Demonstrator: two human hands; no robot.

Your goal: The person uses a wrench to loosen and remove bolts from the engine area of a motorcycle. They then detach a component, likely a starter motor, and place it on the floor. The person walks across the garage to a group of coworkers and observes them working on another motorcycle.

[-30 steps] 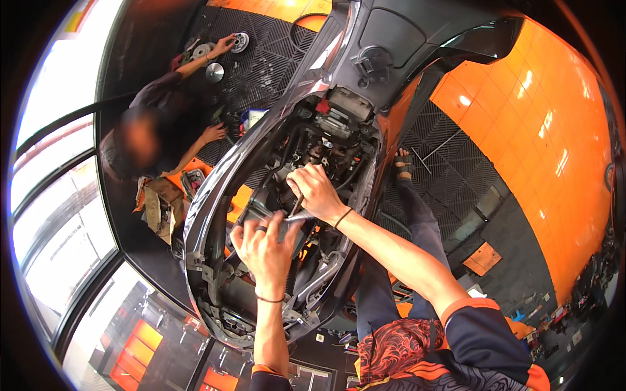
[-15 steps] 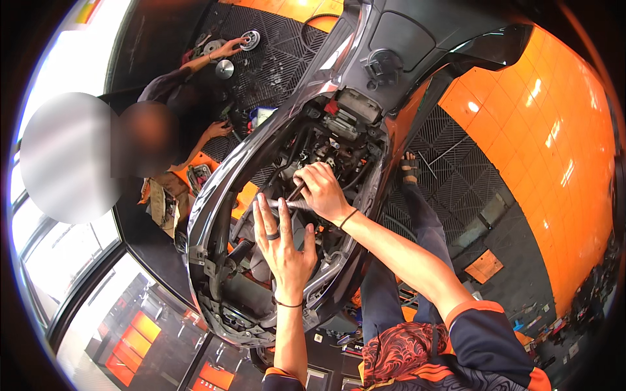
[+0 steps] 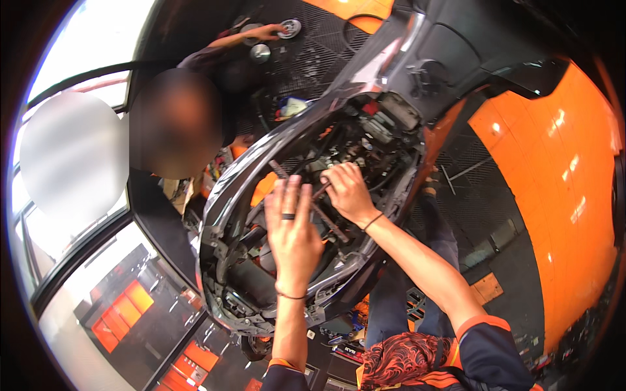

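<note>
My right hand (image 3: 349,195), in the middle of the head view, is closed on a metal T-handle tool (image 3: 336,227) over the uncovered innards of a dark scooter (image 3: 456,45). The tool's bar lies diagonally, running behind my left hand. My left hand (image 3: 291,228), with a dark ring, has its fingers stretched out beside that bar; whether it touches it I cannot tell. The engine area (image 3: 362,140) is crowded with hoses and small parts, and the tool's lower end is hidden among them.
A co-worker (image 3: 208,55) at upper left reaches to a round silver part (image 3: 289,28) on a black mat (image 3: 319,52). Orange floor (image 3: 535,163) lies at the right, with a metal tool (image 3: 450,179) on dark matting beside the scooter. Glass panes (image 3: 81,274) line the left.
The T-handle's bar has turned from near horizontal to a steep diagonal. My left hand's fingers have straightened and risen. The scooter appears farther right, and the co-worker's arm higher in view.
</note>
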